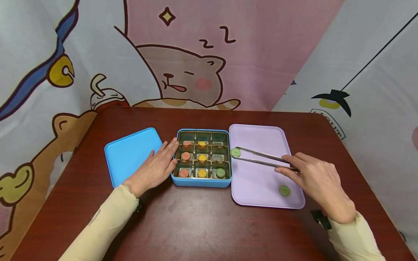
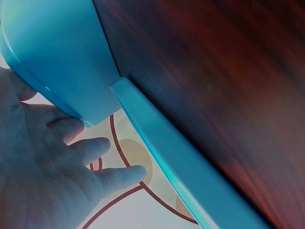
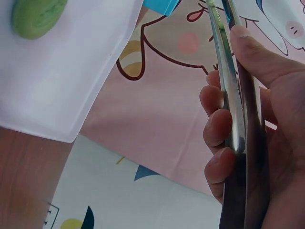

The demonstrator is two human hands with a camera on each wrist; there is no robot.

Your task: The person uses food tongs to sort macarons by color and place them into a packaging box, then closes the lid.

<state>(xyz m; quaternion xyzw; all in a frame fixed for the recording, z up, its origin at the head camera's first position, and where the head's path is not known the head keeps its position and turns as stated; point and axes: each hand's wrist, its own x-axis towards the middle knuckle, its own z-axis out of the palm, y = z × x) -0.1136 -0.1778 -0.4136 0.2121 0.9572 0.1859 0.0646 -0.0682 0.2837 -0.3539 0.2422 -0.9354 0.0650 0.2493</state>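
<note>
One green disc (image 1: 235, 152) sits pinched in tongs (image 3: 238, 138) the right hand (image 1: 315, 177) grips, seemingly mid-transfer; clearing the box (image 1: 201, 183), touched by the straight-fingered left hand (image 1: 158, 165), likely needs lift.

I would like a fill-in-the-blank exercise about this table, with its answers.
The metal tongs are held in the person's ____ hand.
In the box, the middle column's three discs are ____.
The blue lid lies to the ____ of the box.
On the purple tray, the disc apart from the tongs is ____.

Missing words: right; yellow; left; green.
</note>
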